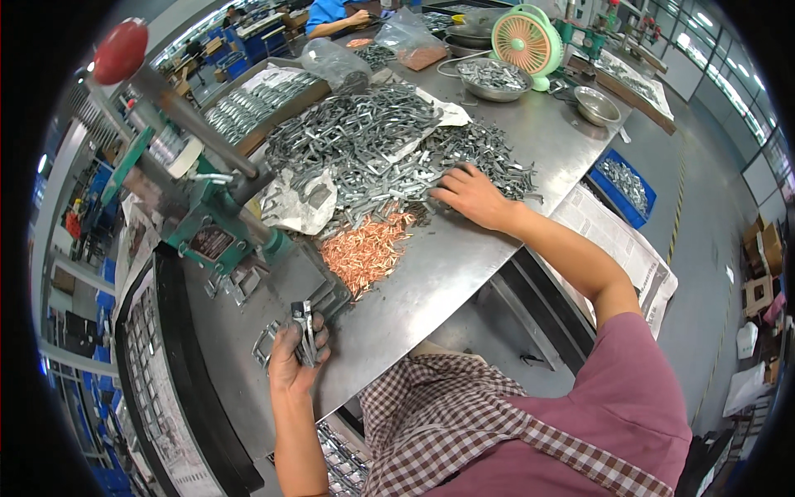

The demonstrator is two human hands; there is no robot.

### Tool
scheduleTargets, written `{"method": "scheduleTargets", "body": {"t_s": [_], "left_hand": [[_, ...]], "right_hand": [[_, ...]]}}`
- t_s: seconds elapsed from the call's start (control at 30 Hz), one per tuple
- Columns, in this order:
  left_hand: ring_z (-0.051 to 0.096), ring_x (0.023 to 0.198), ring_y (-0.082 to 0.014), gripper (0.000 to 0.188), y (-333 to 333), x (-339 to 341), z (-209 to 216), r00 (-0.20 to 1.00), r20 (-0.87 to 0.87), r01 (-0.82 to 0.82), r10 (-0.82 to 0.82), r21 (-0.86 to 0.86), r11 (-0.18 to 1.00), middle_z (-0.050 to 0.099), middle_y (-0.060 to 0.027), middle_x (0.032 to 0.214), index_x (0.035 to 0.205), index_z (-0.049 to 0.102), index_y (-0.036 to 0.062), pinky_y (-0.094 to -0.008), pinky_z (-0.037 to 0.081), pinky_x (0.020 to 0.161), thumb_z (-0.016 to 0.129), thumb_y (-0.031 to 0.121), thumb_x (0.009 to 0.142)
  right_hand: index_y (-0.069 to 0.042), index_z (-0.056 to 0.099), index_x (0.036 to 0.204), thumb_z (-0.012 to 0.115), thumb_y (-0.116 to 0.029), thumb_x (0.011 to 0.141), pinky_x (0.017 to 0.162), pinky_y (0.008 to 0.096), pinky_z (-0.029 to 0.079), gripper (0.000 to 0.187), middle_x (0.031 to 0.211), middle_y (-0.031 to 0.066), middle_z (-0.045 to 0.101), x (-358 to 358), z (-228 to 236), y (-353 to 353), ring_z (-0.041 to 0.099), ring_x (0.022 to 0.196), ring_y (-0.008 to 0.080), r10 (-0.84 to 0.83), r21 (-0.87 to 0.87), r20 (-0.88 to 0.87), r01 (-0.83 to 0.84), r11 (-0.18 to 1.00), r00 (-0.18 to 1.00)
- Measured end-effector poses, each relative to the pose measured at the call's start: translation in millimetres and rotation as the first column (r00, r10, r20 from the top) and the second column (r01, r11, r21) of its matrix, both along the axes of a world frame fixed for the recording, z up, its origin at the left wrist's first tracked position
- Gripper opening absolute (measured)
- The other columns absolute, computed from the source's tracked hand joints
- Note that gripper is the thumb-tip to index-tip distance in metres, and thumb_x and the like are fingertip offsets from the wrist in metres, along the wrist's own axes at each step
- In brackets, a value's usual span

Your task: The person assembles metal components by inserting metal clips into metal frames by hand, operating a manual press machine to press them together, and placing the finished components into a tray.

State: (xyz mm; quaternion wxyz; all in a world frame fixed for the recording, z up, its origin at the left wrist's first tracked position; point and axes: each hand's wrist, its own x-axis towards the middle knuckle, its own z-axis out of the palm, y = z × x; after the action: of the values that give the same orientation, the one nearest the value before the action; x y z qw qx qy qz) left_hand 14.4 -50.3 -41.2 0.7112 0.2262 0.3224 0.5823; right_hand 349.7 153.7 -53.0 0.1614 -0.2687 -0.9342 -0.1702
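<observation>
My left hand (300, 354) is closed round small grey metal buckle parts (305, 331), held just above the table beside the base of a green hand press (217, 236). Next to its fingers is a squarish metal frame (265, 344). My right hand (474, 197) rests at the near edge of a big heap of bent grey metal pieces (356, 137). Its fingers are curled together and reach into the pieces; what they pinch, if anything, is hidden. Between the hands lies a pile of small copper-coloured pins (364, 251).
The press has a long lever with a red knob (121, 51). A black-edged tray (153, 364) of metal frames stands left. Farther off are a bowl of parts (494, 76), a green fan (527, 43) and another person's hand (358, 18). A blue bin (625, 189) sits beyond the table's right edge.
</observation>
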Motion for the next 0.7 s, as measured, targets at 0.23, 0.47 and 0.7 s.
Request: {"method": "scheduleTargets", "body": {"t_s": [0.23,0.47,0.7], "left_hand": [[0.060,0.068,-0.0224,0.033,3,15,7,0.999,0.054,0.000,0.003,-0.066,0.998,0.058,-0.0156,0.091,0.104,0.050,0.0011,-0.0290,0.051,0.044,0.055,0.026,0.083],[0.056,0.046,-0.0181,0.026,22,42,5,0.961,-0.274,0.027,-0.051,-0.091,0.995,0.060,-0.0110,0.069,0.096,0.052,0.0009,-0.0277,0.048,0.038,0.051,0.024,0.085],[0.057,0.057,-0.0140,0.023,29,61,17,0.676,-0.733,-0.056,0.073,0.048,0.997,0.060,-0.0088,0.072,0.093,0.052,-0.0028,-0.0247,0.046,0.053,0.062,0.010,0.077]], "right_hand": [[-0.009,0.056,0.094,0.052,-0.013,0.072,0.071,0.0299,0.047,0.023,0.098,0.0090,0.055,0,0,-56,0.055,0.088,0.0223,0.330,-0.079,-0.154,-0.345,0.935,0.931],[-0.006,0.057,0.083,0.061,-0.022,0.070,0.060,0.0354,0.046,0.021,0.087,0.0105,0.057,-12,29,-78,0.057,0.077,0.0242,-0.194,-0.397,-0.124,0.130,0.908,0.973],[-0.005,0.059,0.088,0.061,-0.017,0.071,0.054,0.0364,0.045,0.021,0.065,0.0107,0.059,-42,21,-94,0.058,0.060,0.0272,-0.119,-0.750,-0.390,-0.240,0.616,0.913]]}}
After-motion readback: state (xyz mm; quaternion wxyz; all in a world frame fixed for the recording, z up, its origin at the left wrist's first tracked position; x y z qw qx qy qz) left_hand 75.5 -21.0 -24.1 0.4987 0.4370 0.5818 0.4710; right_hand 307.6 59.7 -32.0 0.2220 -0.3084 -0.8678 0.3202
